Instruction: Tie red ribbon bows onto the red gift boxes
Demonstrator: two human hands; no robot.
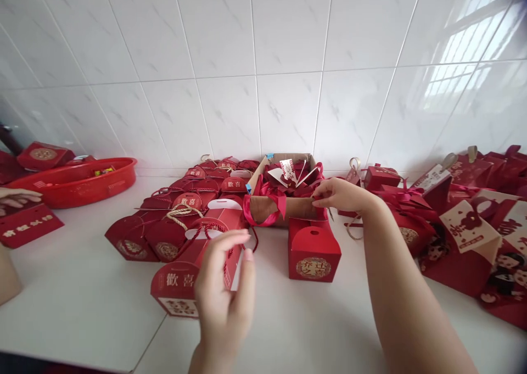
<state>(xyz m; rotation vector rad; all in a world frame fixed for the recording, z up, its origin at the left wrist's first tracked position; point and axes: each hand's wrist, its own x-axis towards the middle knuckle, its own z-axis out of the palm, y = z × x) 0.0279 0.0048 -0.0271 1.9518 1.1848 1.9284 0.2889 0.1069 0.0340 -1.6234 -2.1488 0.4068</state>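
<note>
The left hand (228,291) hovered, thumb and fingers parted, apparently empty. Beyond it, a box (315,258) stood before the carton (302,207). The right hand (341,193) met the carton's near wall at the fingertips (pinch or mere contact could not be told); a light, steady hold clear of the ribbon (281,201) likely suited it. The carton lay mostly left of those fingertips.

Open brown cardboard box (300,207), upright on white counter (272,313), crimson ribbon (280,201) draped over front edge
</note>
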